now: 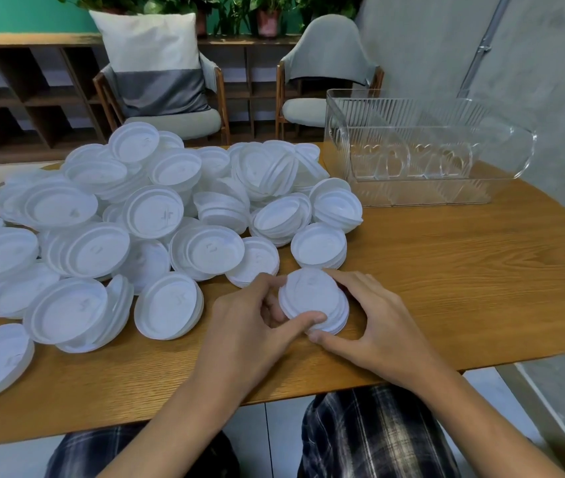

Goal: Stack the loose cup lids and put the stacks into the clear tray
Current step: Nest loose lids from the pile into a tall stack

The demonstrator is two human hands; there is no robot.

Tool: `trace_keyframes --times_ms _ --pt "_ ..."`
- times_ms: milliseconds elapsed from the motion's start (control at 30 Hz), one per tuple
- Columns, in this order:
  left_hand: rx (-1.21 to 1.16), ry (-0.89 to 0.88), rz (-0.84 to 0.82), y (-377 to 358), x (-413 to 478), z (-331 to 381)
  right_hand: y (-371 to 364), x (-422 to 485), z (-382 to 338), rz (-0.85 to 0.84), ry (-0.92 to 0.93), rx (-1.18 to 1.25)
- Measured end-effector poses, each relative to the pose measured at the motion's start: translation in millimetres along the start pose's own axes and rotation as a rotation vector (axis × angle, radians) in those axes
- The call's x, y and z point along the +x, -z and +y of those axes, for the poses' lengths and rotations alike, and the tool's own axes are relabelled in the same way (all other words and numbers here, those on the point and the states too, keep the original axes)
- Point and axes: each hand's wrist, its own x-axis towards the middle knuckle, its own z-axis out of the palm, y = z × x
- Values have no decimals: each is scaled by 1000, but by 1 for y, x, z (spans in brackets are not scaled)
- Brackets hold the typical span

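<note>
Lid stack (312,298), perhaps four lids: on tabletop (463,277), gripped by left hand (246,319) and right hand (377,322), fingers (346,278) curled round its rim. Loose lids (136,219) heaped left; clear tray (429,198) behind.

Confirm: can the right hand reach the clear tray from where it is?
Probably yes. The right hand grips the small lid stack with the left hand; only bare table lies between it and the clear tray, whose top is open.
</note>
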Motion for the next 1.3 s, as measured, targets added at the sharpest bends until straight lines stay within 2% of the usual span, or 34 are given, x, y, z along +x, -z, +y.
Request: trace_keyframes --times_ms 100,167,333,633,1000,1133,1300 --pt "183 -24 -54 -1 3 -3 0 -1 0 -2 -15 -2" --pt "220 -71 -50 1 7 -6 1 0 1 -18 -24 4" --pt "16 -203 -225 5 13 -5 1 0 1 -27 -13 20" --pt "47 -196 -180 -5 24 -6 2 1 3 -38 -44 43" --pt "87 -157 -204 -10 28 -11 3 -1 1 -33 -27 19" --pt "148 -196 -234 -5 30 -8 2 -1 0 -15 -38 -4" --pt "232 -331 -68 -6 51 -1 2 -1 -2 15 -38 -26"
